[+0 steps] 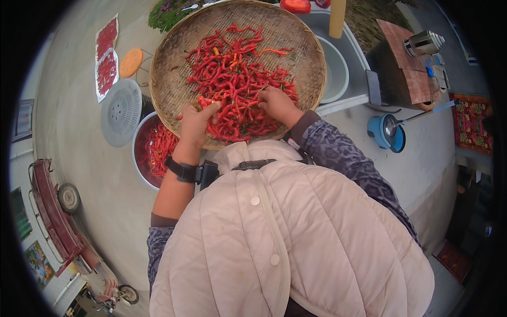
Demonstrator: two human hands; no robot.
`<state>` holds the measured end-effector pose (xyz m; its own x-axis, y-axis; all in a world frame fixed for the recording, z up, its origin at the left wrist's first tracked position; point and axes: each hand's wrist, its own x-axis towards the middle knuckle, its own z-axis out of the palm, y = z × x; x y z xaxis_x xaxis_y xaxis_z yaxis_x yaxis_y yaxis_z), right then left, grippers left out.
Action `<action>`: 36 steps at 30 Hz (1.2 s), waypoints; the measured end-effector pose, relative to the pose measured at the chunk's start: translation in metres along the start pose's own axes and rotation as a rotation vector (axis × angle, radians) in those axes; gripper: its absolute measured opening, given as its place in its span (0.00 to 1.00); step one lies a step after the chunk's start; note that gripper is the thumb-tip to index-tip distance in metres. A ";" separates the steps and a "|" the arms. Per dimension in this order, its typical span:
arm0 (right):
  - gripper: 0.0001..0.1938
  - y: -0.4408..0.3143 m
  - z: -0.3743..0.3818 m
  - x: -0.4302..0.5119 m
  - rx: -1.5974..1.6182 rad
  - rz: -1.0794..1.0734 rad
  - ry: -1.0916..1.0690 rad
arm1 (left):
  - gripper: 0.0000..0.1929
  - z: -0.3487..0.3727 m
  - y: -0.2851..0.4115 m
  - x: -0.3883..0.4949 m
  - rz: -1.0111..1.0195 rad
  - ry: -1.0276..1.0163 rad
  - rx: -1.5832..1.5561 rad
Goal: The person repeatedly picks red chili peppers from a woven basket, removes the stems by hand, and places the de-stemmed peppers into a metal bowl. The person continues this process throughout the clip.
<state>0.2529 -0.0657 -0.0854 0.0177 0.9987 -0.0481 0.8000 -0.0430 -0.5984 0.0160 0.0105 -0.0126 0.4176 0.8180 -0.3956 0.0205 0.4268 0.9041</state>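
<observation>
A heap of wrinkled red chili peppers (241,79) lies in a large round woven bamboo tray (170,51) in front of me. My left hand (198,121) is at the tray's near left part, its fingers closed on some red chilies at the heap's edge. At the right side of the heap, my right hand (275,104) has its fingertips bent down among the chilies; whether they pinch one cannot be told. A few peppers in the heap are orange.
Left of the tray stand a metal basin (136,158) with more red chilies, a grey plastic colander (121,113) and an orange-topped stool (131,62). Behind the tray's right side is a sink (358,51) holding a pale basin (341,75). A blue mop bucket (386,132) stands farther right.
</observation>
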 end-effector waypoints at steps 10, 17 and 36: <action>0.06 -0.067 -0.064 -0.010 0.186 -0.295 0.367 | 0.13 0.050 0.019 0.004 0.416 -0.174 0.487; 0.09 -0.066 -0.080 -0.012 0.165 -0.155 0.222 | 0.10 0.053 0.020 0.014 0.353 -0.260 0.592; 0.14 -0.016 -0.049 0.011 1.421 0.210 -0.170 | 0.09 0.020 0.015 0.003 0.060 -0.279 -0.003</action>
<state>0.2695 -0.0522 -0.0376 -0.0933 0.9596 -0.2654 -0.4714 -0.2774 -0.8371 0.0356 0.0120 0.0028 0.6521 0.7040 -0.2812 -0.0140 0.3820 0.9240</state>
